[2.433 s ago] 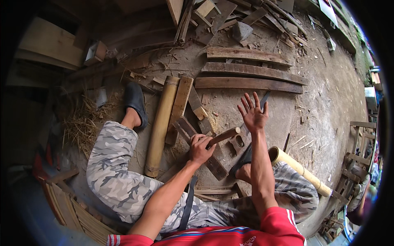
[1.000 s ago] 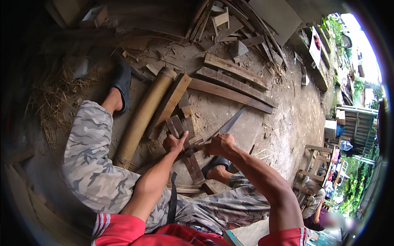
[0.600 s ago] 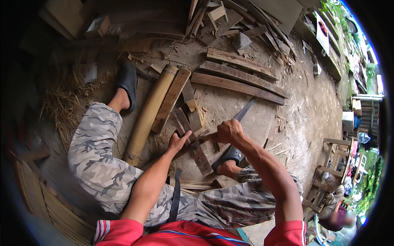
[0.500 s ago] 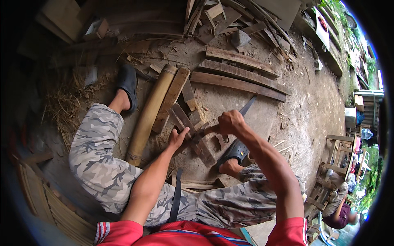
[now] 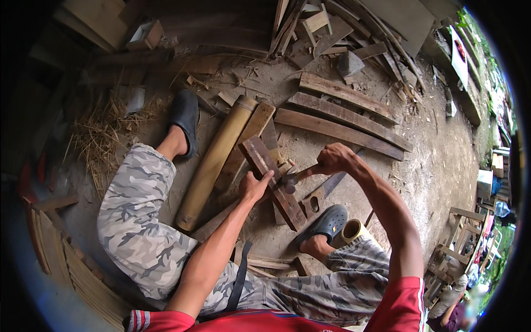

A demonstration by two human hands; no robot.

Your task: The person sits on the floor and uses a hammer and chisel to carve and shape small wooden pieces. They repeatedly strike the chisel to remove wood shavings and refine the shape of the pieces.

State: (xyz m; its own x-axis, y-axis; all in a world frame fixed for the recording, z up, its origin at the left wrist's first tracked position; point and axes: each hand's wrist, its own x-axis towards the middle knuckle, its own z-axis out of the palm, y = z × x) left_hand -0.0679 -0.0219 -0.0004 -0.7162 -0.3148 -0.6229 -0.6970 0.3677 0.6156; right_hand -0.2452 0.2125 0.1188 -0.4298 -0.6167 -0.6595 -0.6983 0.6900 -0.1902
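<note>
A short, dark reddish-brown wooden board (image 5: 287, 207) lies slantwise between my legs, several holes or marks along its face. My left hand (image 5: 254, 187) grips its left edge near the middle, the thumb toward the top and the other fingers partly hidden. My right hand (image 5: 334, 158) is closed round the handle of a hammer (image 5: 289, 181). The hammer head is at the board's right side, close to my left thumb; whether it touches the wood I cannot tell. Beneath my right forearm, a handsaw (image 5: 314, 202) with a wooden handle lies beside the board.
A thick bamboo pole (image 5: 214, 166) and a wooden plank (image 5: 243, 148) lie left of the board. Several long planks (image 5: 343, 130) rest ahead. Scrap wood (image 5: 326, 33) is heaped farther off, straw (image 5: 108, 130) at left. A person (image 5: 451, 310) is at far right.
The view has shifted, so the scene sits farther right. The board in my left hand looks turned, showing more of its marked face. The handsaw's handle shows more clearly; both grips are kept.
</note>
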